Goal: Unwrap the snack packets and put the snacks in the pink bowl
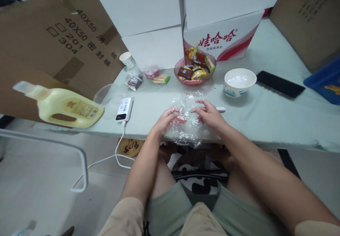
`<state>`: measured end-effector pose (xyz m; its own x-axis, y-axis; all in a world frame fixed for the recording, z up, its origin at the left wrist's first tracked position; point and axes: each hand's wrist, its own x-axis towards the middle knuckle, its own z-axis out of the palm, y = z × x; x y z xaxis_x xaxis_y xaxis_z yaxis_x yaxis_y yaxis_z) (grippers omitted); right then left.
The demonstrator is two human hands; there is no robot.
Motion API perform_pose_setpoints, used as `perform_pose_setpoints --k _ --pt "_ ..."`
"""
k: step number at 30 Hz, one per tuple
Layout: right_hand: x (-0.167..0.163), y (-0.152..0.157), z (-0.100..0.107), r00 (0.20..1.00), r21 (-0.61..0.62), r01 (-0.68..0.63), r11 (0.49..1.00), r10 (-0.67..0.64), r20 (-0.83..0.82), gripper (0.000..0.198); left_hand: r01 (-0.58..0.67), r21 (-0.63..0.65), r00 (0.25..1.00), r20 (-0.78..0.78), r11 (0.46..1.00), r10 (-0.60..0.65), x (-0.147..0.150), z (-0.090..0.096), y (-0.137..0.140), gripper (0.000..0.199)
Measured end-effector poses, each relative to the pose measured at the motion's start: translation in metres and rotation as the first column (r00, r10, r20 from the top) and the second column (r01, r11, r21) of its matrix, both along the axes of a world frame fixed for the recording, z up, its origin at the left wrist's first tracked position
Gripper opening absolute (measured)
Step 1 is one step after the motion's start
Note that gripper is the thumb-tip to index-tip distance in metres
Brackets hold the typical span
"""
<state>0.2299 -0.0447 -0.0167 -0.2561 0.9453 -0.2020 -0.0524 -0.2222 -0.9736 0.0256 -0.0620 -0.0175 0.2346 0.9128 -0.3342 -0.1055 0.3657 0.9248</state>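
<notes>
A crinkled sheet or bag of clear plastic film [188, 130] lies in front of me at the table's near edge, its lower part reaching over the edge. My left hand [168, 120] is at its left side, fingers stretched out, with glossy film about the fingertips. On the opposite side my right hand [208, 113] touches the film with spread, slightly bent fingers. Whether any fingertip pinches the plastic is hard to make out. Partly behind my right hand is a small white object [220, 109] of unclear kind.
A pink glass bowl [195, 81] of wrapped snacks stands behind the film. To its right are a paper bowl [236, 89] and a black phone [280, 84]. Leftward are a power bank [124, 109] with a cable, snack packets [160, 79], a paper cup [127, 59] and a yellow detergent bottle [70, 107].
</notes>
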Motion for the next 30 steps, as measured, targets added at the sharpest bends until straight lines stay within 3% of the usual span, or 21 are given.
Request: perform_pose_setpoints --k 6,9,13,18,21,25,30 --pt "0.003 0.006 -0.01 0.992 -0.039 0.076 0.996 -0.071 0.109 0.053 -0.066 0.09 0.997 0.043 0.994 0.063 0.005 -0.001 0.002 0.058" --pt "0.004 0.006 -0.008 0.998 -0.095 0.018 0.995 -0.012 0.065 0.048 -0.042 0.116 0.998 0.058 0.992 0.035 0.004 -0.003 0.002 0.066" --pt "0.004 0.0 0.006 0.997 -0.152 -0.059 0.987 0.05 -0.062 0.038 -0.017 0.124 0.996 0.091 0.992 0.006 0.0 -0.004 0.001 0.061" --pt "0.001 -0.003 0.008 0.994 -0.116 -0.097 0.989 0.102 0.035 0.036 0.011 0.091 0.993 0.119 0.996 -0.022 -0.002 -0.002 0.002 0.054" --pt "0.001 -0.001 0.004 0.99 -0.063 -0.065 0.996 0.072 0.118 0.033 0.011 0.057 1.0 0.017 0.998 -0.012 -0.003 -0.003 0.003 0.049" --pt "0.001 0.003 0.002 0.993 -0.088 -0.028 0.996 0.038 0.111 0.028 -0.008 0.061 0.98 -0.198 0.998 0.02 -0.003 -0.005 0.004 0.042" --pt "0.002 0.005 -0.002 0.998 -0.041 0.006 0.999 -0.003 0.056 0.048 0.001 0.113 0.978 -0.208 0.994 0.022 -0.004 -0.006 0.004 0.034"
